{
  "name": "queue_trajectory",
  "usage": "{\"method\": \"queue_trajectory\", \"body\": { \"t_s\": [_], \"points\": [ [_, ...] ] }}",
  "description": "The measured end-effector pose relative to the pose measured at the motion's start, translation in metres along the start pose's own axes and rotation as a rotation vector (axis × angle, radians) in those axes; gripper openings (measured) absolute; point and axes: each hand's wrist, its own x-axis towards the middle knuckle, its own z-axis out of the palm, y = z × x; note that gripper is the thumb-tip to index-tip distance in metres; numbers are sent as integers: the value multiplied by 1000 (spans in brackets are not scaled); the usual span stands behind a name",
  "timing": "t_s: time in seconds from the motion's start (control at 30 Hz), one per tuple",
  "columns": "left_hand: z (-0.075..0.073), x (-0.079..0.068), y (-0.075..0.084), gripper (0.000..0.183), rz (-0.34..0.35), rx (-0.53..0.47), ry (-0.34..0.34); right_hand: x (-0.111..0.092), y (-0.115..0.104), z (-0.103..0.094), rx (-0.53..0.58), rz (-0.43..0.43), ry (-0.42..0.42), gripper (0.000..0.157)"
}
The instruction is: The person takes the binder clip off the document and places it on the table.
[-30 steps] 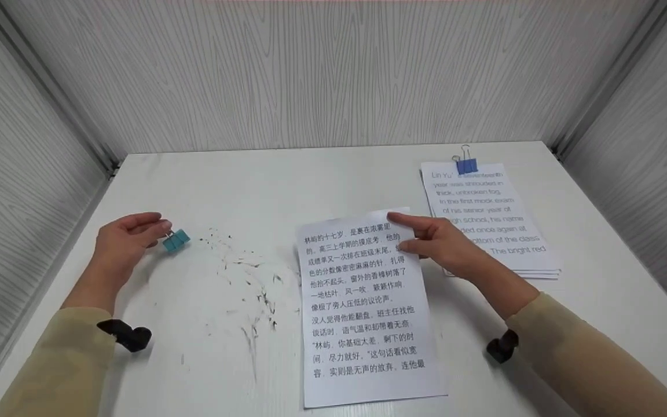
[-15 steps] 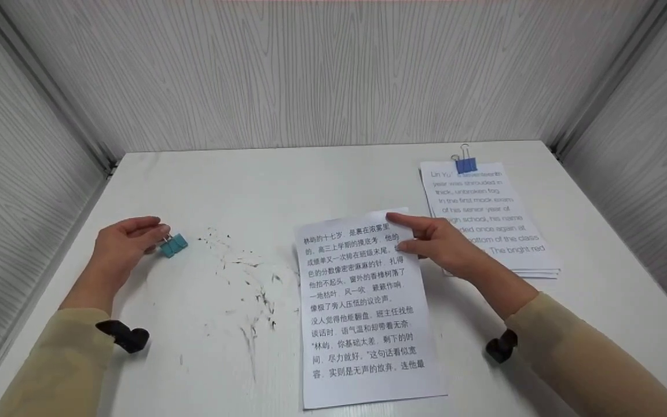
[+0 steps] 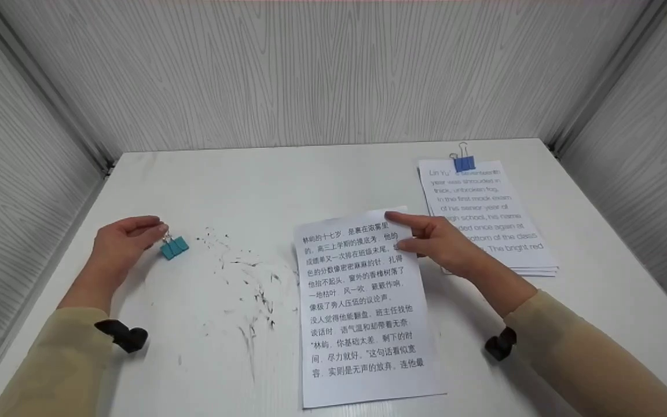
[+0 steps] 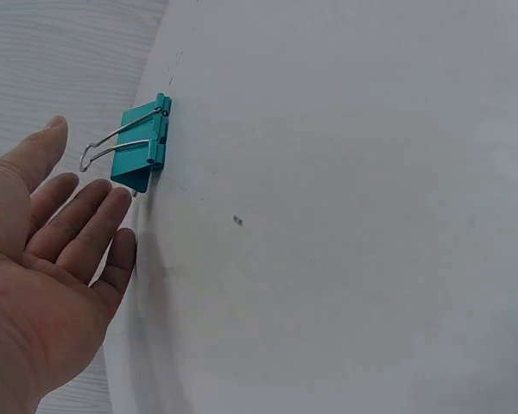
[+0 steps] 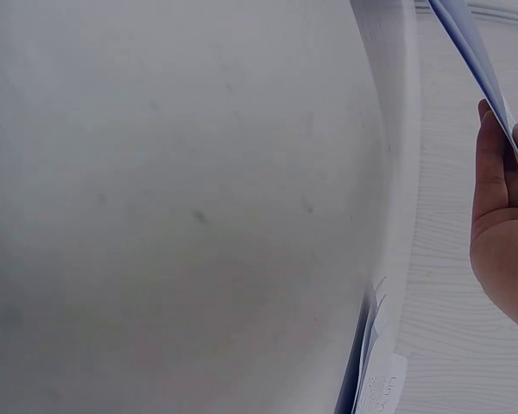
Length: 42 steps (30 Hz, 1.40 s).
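White, dark-smudged table (image 3: pixel 223 185) spreads before me, with scattered black marks (image 3: pixel 261 289) between the teal binder clip (image 3: pixel 175 248) at left and the printed pages (image 3: pixel 362 313) right of centre. My left hand (image 3: pixel 124 243) is relaxed beside the clip's wire handles, thumb spread from the fingers; I cannot tell whether a fingertip touches the wire. My right hand (image 3: pixel 443 246) pinches the pages near their far right corner, between thumb and fingers. Behind it, at the far right, lies a clipped stack (image 3: pixel 472 200) with a blue binder clip (image 3: pixel 465 164) on its far edge; my right hand and wrist cover the stack's near left part.

The pages' long axis runs near to far, the far end leaning slightly left and the top of the text facing away from me. The teal clip's handles point far and left, its body near and right.

The pages carry Chinese print beginning "林屿的十七岁". The stack reads "Lin Yu's seventeenth year was shrouded in thick, unbroken fog", and its last visible line ends "The bright red".
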Motion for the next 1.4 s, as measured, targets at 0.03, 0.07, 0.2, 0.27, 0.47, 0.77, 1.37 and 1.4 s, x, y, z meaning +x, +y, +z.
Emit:
{"method": "queue_trajectory", "body": {
  "t_s": [0.03, 0.07, 0.2, 0.27, 0.47, 0.77, 1.37, 1.4],
  "points": [
    [0, 0, 1, 70, 1, 9, 11, 0, 0, 1, -1, -1, 2, 59],
    [0, 0, 3, 69, 7, 17, 21, 0, -1, 1, -6, -1, 6, 59],
    [3, -2, 11, 68, 54, 46, 47, -1, -1, 2, -9, -9, 21, 58],
    [5, -5, 18, 67, 86, 41, 48, -1, -1, 3, -10, -13, 24, 58],
    [16, -13, 38, 67, 161, 47, 35, -1, 0, 3, -10, -28, 21, 58],
    [53, -27, 70, 64, 333, 127, -14, 4, 1, -2, -26, -20, 54, 58],
    [155, -84, 109, 67, 506, 452, -251, 18, 2, -11, -69, 13, 60, 61],
    [159, -86, 109, 69, 509, 475, -266, 18, 1, -11, -66, 11, 55, 61]
  ]
}}
